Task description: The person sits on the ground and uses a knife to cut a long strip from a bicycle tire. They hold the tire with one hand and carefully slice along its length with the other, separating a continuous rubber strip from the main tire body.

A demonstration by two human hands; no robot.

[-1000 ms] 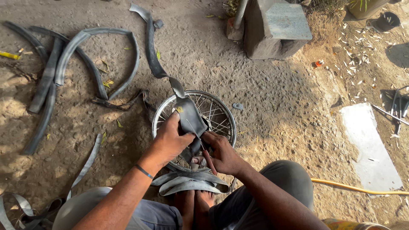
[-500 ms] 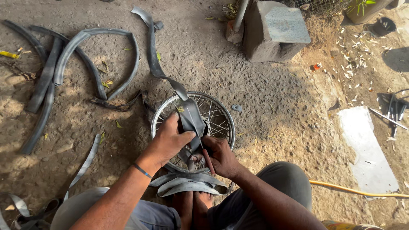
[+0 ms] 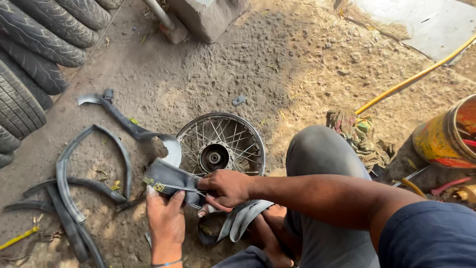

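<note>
Rubber strip (image 3: 168, 179) between both hands' fingers (image 3: 210, 187)

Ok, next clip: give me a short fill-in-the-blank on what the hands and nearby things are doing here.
1. Both hands, left hand and right hand, grip a strip of black rubber ____.
2. Just beyond the hands, a spoked ____ lies flat on the dirt.
3. Stacked at the upper left edge are several worn ____.
4. At the right edge stands a ____-coloured bucket.

Missing words: inner tube; wheel rim; tyres; yellow
</note>
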